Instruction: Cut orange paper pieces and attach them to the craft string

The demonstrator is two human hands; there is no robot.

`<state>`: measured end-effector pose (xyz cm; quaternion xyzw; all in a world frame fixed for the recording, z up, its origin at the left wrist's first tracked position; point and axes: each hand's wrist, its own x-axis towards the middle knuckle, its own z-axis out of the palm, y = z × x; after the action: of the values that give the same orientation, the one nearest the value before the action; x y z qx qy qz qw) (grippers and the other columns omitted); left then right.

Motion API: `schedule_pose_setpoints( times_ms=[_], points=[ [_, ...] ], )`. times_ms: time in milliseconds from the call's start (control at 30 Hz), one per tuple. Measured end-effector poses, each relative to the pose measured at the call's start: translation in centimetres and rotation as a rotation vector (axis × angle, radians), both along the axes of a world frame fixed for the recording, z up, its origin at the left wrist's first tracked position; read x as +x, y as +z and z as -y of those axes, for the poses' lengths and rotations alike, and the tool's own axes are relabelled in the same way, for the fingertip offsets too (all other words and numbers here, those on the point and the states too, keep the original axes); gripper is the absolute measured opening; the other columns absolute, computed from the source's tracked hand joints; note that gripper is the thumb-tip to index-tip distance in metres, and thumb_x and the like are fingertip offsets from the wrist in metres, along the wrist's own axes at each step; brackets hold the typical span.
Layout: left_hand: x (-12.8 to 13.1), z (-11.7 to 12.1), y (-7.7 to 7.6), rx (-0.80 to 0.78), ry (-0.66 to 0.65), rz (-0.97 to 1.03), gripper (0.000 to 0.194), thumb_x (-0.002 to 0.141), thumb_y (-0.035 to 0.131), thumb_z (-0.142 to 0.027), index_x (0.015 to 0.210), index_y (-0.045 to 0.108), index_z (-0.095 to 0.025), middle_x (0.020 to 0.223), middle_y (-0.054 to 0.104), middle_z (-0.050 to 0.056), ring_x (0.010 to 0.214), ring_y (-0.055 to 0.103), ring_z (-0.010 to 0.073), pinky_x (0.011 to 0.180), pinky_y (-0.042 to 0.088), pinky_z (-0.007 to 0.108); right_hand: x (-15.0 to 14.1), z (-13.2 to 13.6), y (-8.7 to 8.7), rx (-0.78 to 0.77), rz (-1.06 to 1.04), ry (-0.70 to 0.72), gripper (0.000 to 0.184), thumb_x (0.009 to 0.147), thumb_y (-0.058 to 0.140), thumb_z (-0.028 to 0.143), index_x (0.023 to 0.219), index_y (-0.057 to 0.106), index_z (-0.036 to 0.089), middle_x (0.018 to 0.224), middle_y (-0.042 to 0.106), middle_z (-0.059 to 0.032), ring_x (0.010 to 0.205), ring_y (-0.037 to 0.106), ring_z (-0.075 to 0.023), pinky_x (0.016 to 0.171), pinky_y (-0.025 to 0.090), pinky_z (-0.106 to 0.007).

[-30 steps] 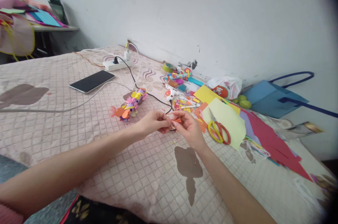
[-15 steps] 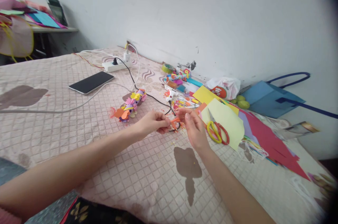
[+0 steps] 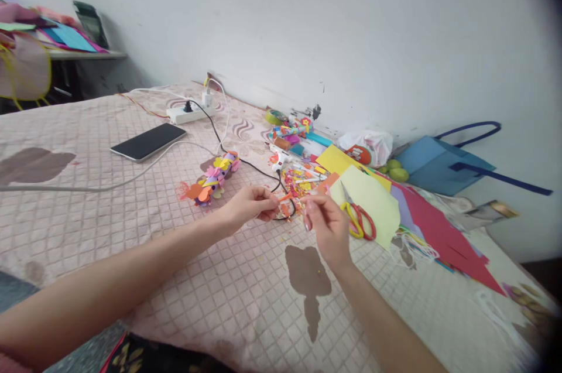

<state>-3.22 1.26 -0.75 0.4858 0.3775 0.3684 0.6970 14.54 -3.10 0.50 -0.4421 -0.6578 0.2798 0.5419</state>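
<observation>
My left hand [image 3: 254,204] pinches a small orange paper piece [image 3: 285,198] between thumb and fingertips, low over the tablecloth. Facing it, my right hand [image 3: 327,222] has its thumb and index finger together near the piece's right end; whether they grip anything is too small to tell. Below and behind the fingertips lie a looped black cord [image 3: 281,176] and scattered paper scraps [image 3: 302,185]. A white glue gun [image 3: 281,160] rests just beyond. Left of my hands lies a roll decorated with paper flowers [image 3: 215,177]. Scissors with yellow and red handles [image 3: 360,222] lie right of my right hand.
Colored paper sheets [image 3: 373,200] spread to the right, with white string [image 3: 415,247] beside them. A blue bag [image 3: 443,165] stands by the wall. At left are a tablet [image 3: 149,141] with a white cable, and a power strip [image 3: 191,112].
My right hand let go of the orange piece, drew back to the right with fingers apart, then brought thumb and index together near it. My left hand kept its pinch. The view shifted slightly.
</observation>
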Motion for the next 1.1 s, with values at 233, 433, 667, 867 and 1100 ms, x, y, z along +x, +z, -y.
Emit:
schedule_pose_setpoints(
  times_ms=[233,433,667,867,1100],
  points=[
    [0.0,0.4,0.5,0.068,0.028,-0.039,0.012,0.073,0.064,-0.021,0.071,0.057,-0.012,0.063,0.063,0.001,0.053,0.056,0.0068,0.054,0.044,0.018,-1.0,-0.1,-0.7,0.247,0.443,-0.156,0.015,0.084,0.055,0.021,0.098,0.061,0.024,0.063,0.045,0.0023,0.054,0.041,-0.0131,0.055,0.039,-0.028],
    [0.1,0.7,0.7,0.203,0.067,-0.075,0.01,0.073,0.063,-0.019,0.071,0.056,-0.012,0.063,0.063,0.001,0.053,0.056,0.0075,0.055,0.046,0.02,-1.0,-0.7,-1.2,0.302,0.513,-0.122,0.022,0.086,0.05,0.02,0.105,0.059,0.027,0.074,0.057,-0.0021,0.066,0.052,-0.0174,0.064,0.043,-0.031],
    [0.1,0.7,0.5,0.187,0.033,-0.059,0.013,0.073,0.063,-0.022,0.07,0.057,-0.011,0.06,0.061,0.0,0.053,0.055,0.0073,0.055,0.046,0.02,-0.6,-1.1,-1.7,0.343,0.637,-0.099,0.017,0.089,0.047,0.021,0.093,0.063,0.025,0.077,0.059,-0.0043,0.067,0.054,-0.0176,0.064,0.043,-0.031],
    [-0.1,0.7,0.6,0.047,0.051,0.03,0.019,0.07,0.069,-0.026,0.071,0.056,-0.012,0.061,0.062,-0.001,0.053,0.055,0.0066,0.055,0.045,0.02,-0.4,0.3,-1.0,0.286,0.468,0.046,0.011,0.087,0.052,0.02,0.084,0.061,0.026,0.072,0.057,-0.001,0.065,0.052,-0.0159,0.061,0.043,-0.03],
    [-0.2,0.5,0.5,-0.036,0.0,0.135,0.025,0.067,0.072,-0.031,0.072,0.056,-0.012,0.065,0.061,0.001,0.055,0.054,0.0064,0.057,0.043,0.02,0.8,0.7,0.8,-0.055,-0.186,0.149,0.018,0.083,0.057,0.037,0.076,0.047,0.023,0.093,0.052,-0.0015,0.048,0.042,-0.0072,0.039,0.033,-0.023]
  ],
)
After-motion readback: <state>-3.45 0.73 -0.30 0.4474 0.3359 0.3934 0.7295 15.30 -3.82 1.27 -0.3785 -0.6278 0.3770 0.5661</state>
